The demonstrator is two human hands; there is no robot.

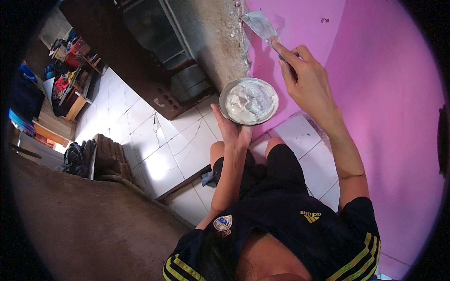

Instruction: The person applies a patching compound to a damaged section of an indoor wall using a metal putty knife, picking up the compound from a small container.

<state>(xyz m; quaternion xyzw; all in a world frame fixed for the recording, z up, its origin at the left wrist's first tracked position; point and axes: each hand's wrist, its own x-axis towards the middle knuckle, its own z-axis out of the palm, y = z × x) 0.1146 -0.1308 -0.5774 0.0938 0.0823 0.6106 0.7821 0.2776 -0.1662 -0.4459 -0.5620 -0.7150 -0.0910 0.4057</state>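
Observation:
My left hand (231, 130) supports a round tub (222, 108) from below, fingers about its side. White paste (241, 104) fills the tub, its surface scooped and uneven, with smears up the inner wall. Up and to the right, my right hand (307, 77) grips a putty knife (260, 27) by its handle, the index finger stretched toward the blade. The wide blade is smeared whitish and points up and left, at the pink wall's (300, 23) ragged edge. Whether the blade touches the wall I cannot tell.
Bare rough plaster (220, 37) borders the pink paint. Left of it stands a dark door frame (154, 89) with glass. White floor tiles (161, 164) show cracks and a step edge. A brown wall (84, 215) fills the lower left; cluttered shelves (75, 91) stand beyond.

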